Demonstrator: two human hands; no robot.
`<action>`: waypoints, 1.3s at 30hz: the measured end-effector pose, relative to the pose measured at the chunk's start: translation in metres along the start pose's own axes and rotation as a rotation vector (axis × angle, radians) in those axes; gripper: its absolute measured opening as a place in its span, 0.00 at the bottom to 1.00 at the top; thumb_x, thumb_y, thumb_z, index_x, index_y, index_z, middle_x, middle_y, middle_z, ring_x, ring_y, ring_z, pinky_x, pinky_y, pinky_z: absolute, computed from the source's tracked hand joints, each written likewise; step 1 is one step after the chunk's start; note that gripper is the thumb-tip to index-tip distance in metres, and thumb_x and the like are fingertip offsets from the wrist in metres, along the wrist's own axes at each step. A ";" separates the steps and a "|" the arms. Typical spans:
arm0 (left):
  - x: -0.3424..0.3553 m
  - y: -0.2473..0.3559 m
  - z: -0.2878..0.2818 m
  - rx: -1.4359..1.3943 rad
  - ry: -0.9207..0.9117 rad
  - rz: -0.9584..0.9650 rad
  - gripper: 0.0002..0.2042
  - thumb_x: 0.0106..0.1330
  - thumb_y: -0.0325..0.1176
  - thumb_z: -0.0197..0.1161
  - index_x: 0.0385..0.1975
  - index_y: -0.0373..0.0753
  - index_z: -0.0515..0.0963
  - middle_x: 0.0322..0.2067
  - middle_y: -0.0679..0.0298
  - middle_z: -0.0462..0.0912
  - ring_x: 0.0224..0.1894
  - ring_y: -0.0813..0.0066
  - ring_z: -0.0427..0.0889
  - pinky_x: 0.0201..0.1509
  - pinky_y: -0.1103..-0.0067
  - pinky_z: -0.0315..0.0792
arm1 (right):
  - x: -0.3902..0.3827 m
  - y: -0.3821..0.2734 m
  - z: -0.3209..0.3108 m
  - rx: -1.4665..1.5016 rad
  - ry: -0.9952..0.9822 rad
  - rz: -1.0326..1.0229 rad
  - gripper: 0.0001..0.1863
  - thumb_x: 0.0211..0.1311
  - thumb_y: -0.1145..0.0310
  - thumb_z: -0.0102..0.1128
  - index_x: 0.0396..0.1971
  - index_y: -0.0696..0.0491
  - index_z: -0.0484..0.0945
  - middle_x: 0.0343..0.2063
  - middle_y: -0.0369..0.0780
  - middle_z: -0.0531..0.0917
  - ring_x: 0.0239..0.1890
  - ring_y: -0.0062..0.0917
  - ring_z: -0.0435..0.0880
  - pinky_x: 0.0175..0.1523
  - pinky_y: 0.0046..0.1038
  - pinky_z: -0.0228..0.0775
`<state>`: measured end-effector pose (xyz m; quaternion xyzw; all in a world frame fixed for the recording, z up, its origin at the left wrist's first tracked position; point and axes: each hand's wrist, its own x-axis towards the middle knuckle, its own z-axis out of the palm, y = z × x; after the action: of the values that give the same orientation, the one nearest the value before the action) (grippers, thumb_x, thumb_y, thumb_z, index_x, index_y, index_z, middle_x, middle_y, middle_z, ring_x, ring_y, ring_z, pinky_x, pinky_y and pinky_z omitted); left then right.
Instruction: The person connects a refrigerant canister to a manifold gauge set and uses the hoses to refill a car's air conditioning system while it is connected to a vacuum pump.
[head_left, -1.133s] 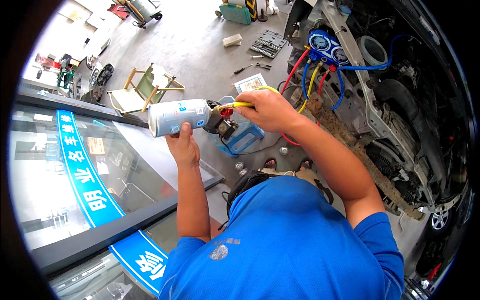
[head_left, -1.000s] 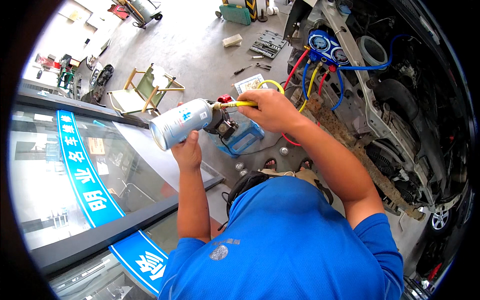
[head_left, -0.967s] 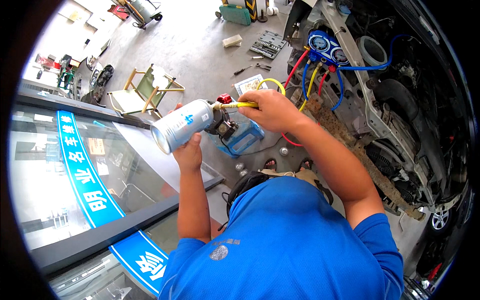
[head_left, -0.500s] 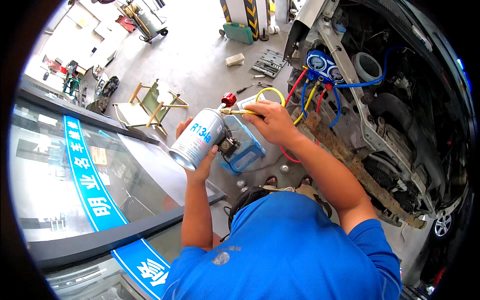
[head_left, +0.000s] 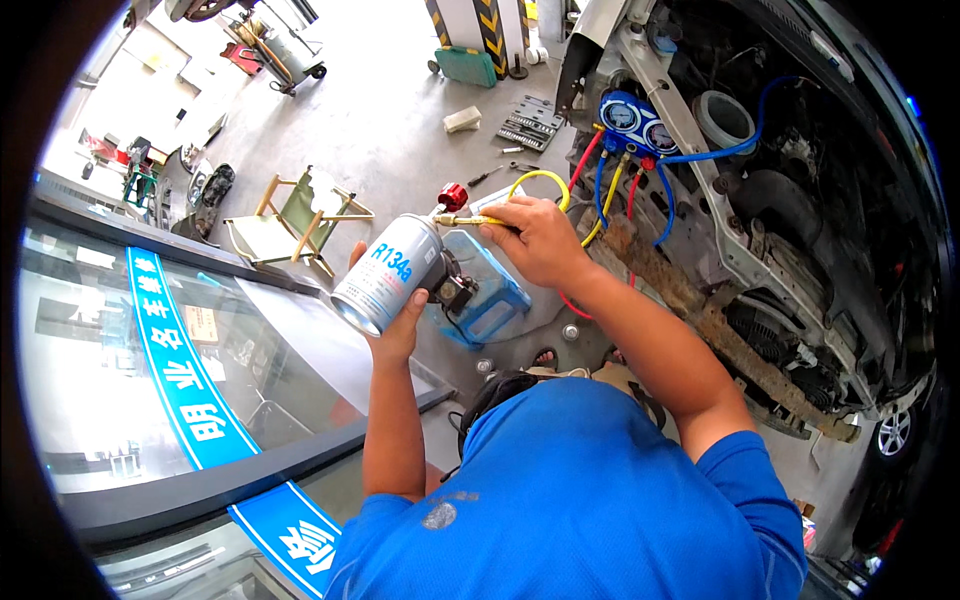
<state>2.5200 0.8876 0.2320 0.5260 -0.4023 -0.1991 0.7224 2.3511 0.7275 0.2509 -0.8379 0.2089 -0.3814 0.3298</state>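
In the head view, read as a clock face about its centre, the can sits just off the centre toward 10 o'clock, raised in the left hand, whose thumb presses the near side while the fingers wrap the far side; that grip is firmly closed on the can. The can is tilted, base toward 7 and top toward 1, likely so that its tap faces the other hand. The right hand, toward 1, has its fingers pinched together on the brass fitting of the yellow hose, probably to keep it in line with the tap; whether the threads are engaged cannot be told. The hose loops behind the knuckles toward the gauge set at 2, propped at the car's front, seemingly so its hoses reach and the dials face up. Near the centre, a dark device partly hidden by the can appears to rest on the blue stool, perhaps keeping it off the floor. The folding chair stands at 10, and the socket set lies open toward 12, its pieces exposed.
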 end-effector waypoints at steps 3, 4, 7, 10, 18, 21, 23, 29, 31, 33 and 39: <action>0.000 0.002 0.001 0.009 0.006 -0.025 0.50 0.44 0.34 0.78 0.66 0.39 0.50 0.53 0.59 0.67 0.56 0.64 0.69 0.60 0.69 0.66 | 0.000 -0.003 -0.004 -0.021 -0.017 0.009 0.12 0.56 0.66 0.61 0.36 0.59 0.80 0.28 0.47 0.81 0.31 0.40 0.80 0.37 0.34 0.71; -0.001 0.002 0.001 0.009 0.010 -0.038 0.50 0.44 0.34 0.78 0.66 0.39 0.50 0.53 0.59 0.67 0.56 0.63 0.69 0.60 0.69 0.67 | 0.000 -0.003 -0.004 -0.029 -0.020 0.016 0.12 0.56 0.66 0.61 0.36 0.59 0.80 0.28 0.47 0.81 0.31 0.40 0.80 0.37 0.34 0.70; 0.000 0.000 0.003 -0.002 0.004 -0.021 0.50 0.44 0.35 0.78 0.66 0.39 0.50 0.53 0.59 0.68 0.56 0.64 0.70 0.59 0.69 0.67 | -0.003 0.004 0.002 -0.008 0.060 -0.023 0.10 0.56 0.62 0.60 0.33 0.53 0.82 0.24 0.42 0.80 0.28 0.38 0.79 0.34 0.38 0.66; -0.001 0.002 0.004 -0.008 0.007 -0.029 0.50 0.44 0.35 0.78 0.66 0.39 0.50 0.53 0.59 0.68 0.56 0.64 0.70 0.59 0.69 0.67 | -0.004 0.005 0.002 -0.029 0.063 -0.035 0.10 0.56 0.62 0.60 0.33 0.52 0.82 0.24 0.42 0.80 0.28 0.38 0.79 0.34 0.38 0.66; -0.005 0.000 0.004 -0.009 0.018 -0.063 0.49 0.44 0.34 0.78 0.65 0.38 0.52 0.52 0.59 0.68 0.55 0.65 0.70 0.59 0.71 0.68 | -0.006 -0.002 -0.008 -0.047 -0.027 0.033 0.12 0.56 0.66 0.61 0.37 0.58 0.81 0.28 0.47 0.81 0.32 0.40 0.80 0.38 0.35 0.70; -0.004 0.002 0.006 -0.003 0.015 -0.055 0.48 0.44 0.33 0.78 0.65 0.38 0.52 0.52 0.59 0.69 0.55 0.65 0.70 0.59 0.71 0.68 | -0.007 0.000 -0.007 -0.032 -0.009 0.023 0.12 0.56 0.66 0.61 0.37 0.58 0.81 0.29 0.47 0.81 0.32 0.40 0.80 0.38 0.35 0.71; -0.004 0.003 0.006 0.017 0.012 -0.057 0.48 0.44 0.33 0.78 0.65 0.38 0.52 0.52 0.59 0.69 0.55 0.65 0.70 0.59 0.71 0.68 | -0.008 0.001 -0.007 -0.027 0.001 0.015 0.12 0.56 0.66 0.61 0.37 0.58 0.81 0.29 0.47 0.81 0.32 0.39 0.80 0.38 0.34 0.71; -0.003 0.000 0.006 0.011 0.013 -0.042 0.48 0.44 0.32 0.77 0.65 0.38 0.53 0.54 0.59 0.68 0.56 0.65 0.70 0.60 0.70 0.67 | -0.011 0.006 -0.003 -0.025 0.048 0.020 0.12 0.58 0.59 0.58 0.35 0.51 0.82 0.26 0.41 0.81 0.30 0.37 0.79 0.37 0.38 0.65; -0.004 -0.005 0.005 0.015 0.013 -0.025 0.47 0.45 0.31 0.77 0.65 0.39 0.53 0.55 0.59 0.67 0.57 0.65 0.69 0.60 0.70 0.66 | -0.012 0.006 -0.005 -0.016 0.044 0.033 0.12 0.59 0.59 0.57 0.35 0.51 0.82 0.26 0.41 0.81 0.31 0.36 0.80 0.38 0.38 0.66; -0.006 -0.009 0.000 0.026 0.012 -0.038 0.47 0.45 0.30 0.76 0.66 0.39 0.53 0.56 0.60 0.65 0.58 0.66 0.67 0.61 0.70 0.65 | -0.012 0.004 -0.006 -0.024 0.033 0.003 0.13 0.58 0.62 0.59 0.36 0.55 0.81 0.29 0.44 0.82 0.32 0.38 0.81 0.39 0.36 0.70; -0.005 -0.017 -0.004 0.003 0.006 -0.048 0.47 0.45 0.32 0.76 0.66 0.40 0.53 0.58 0.62 0.63 0.58 0.67 0.67 0.61 0.72 0.64 | -0.013 0.003 -0.007 -0.047 -0.012 0.051 0.13 0.58 0.63 0.60 0.37 0.56 0.81 0.31 0.45 0.82 0.36 0.38 0.81 0.41 0.35 0.71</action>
<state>2.5221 0.8871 0.2135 0.5371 -0.3877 -0.2141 0.7179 2.3369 0.7301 0.2456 -0.8421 0.2373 -0.3629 0.3208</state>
